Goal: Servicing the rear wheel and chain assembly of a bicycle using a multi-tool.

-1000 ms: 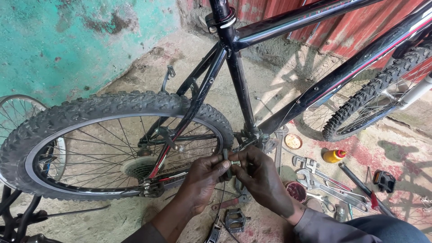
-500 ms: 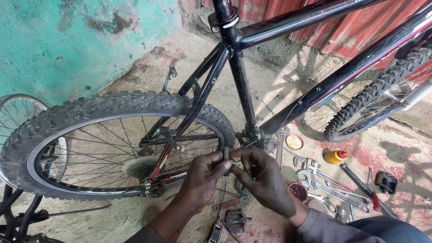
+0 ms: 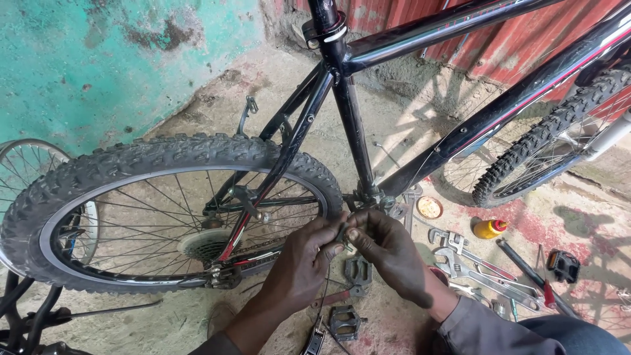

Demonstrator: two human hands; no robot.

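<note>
Left hand: my left hand is pinched shut on a small dark metal part, just below the bottom bracket of the black bicycle frame.
Right hand: my right hand is clenched on the same small part, fingertips meeting the left's.
Where it sits: right beside the knobby rear tyre, above the black pedal on the floor.
Doing it well: I'd judge a firm, square pinch matters, wrists steady.
Nearby: steel spanners and a yellow oil bottle lie to the right.

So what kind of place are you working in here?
Probably an informal outdoor bicycle repair spot: a black bicycle frame over bare concrete ground, wrenches and loose pedals scattered beside a peeling teal wall.
</note>
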